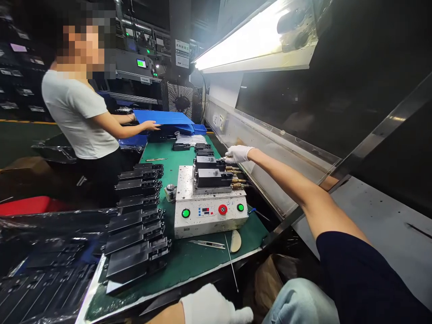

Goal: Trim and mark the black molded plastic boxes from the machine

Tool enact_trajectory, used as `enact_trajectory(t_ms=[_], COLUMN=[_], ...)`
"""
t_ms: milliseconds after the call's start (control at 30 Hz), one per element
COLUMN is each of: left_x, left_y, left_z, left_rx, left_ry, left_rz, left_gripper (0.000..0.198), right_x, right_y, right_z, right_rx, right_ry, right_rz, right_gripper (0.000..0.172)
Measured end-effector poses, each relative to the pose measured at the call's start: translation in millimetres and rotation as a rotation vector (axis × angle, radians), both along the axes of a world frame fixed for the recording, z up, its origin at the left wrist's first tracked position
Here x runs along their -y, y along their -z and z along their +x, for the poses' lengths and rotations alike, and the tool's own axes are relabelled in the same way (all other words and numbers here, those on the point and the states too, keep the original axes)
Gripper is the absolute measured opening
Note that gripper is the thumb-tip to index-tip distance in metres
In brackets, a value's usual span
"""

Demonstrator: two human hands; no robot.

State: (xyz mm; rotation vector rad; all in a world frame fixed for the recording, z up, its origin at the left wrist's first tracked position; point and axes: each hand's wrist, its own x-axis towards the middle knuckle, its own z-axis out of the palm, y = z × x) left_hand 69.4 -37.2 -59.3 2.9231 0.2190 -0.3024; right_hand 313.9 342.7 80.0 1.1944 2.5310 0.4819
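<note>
My right hand (238, 154), in a white glove, reaches to the back right of a white fixture box (211, 216). Its fingers are closed at the end of the farther black plastic housing (206, 161); what they pinch is too small to make out. A nearer black housing (214, 178) rests on the box, with brass fittings (239, 181) at its right end. My left hand (212, 306), also gloved, is low at the bottom edge, in front of the table. One digit points right; the other fingers are mostly hidden.
A row of black housings (137, 225) lines the green table (182, 265)'s left side. A craft knife (207, 244), thin rod (231, 265) and pale disc (236, 241) lie in front of the box. A co-worker (81, 108) holds blue sheets (162, 118). A lamp (256, 40) hangs above.
</note>
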Motion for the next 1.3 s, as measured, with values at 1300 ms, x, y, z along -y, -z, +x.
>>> enact_trajectory(t_ms=[1300], left_x=[7.1], left_y=[-31.8], left_z=[0.1], left_rx=[-0.131], left_ry=[-0.043], left_rz=[-0.033], left_gripper=[0.05], right_x=[18.3], right_y=[-3.2], right_z=[-71.1], right_rx=[-0.05], right_ry=[0.013], right_rz=[0.063], right_gripper=[0.055])
